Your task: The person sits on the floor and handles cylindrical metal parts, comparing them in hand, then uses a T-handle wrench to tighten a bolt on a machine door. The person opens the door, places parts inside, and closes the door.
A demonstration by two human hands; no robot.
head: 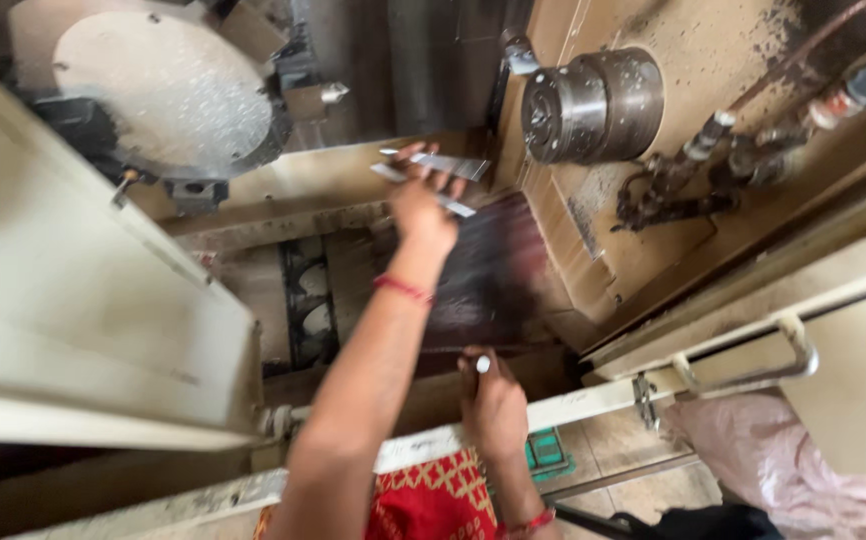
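Hands: left hand (421,208) grips two flat metal strips (450,166) far in, right hand (493,400) pinches one small silver piece (483,364) nearby; chuck (591,105) sits far right, everything's blurry.

A round steel chuck (593,105) sits just up and to the side of the fingertips, with grimy pipes (723,160) beyond it. Farther off on the other side is a large disc (168,95), perhaps a tool turret. A metal door handle (753,365) lies well below the fingers, a pink cloth (793,465) under it.
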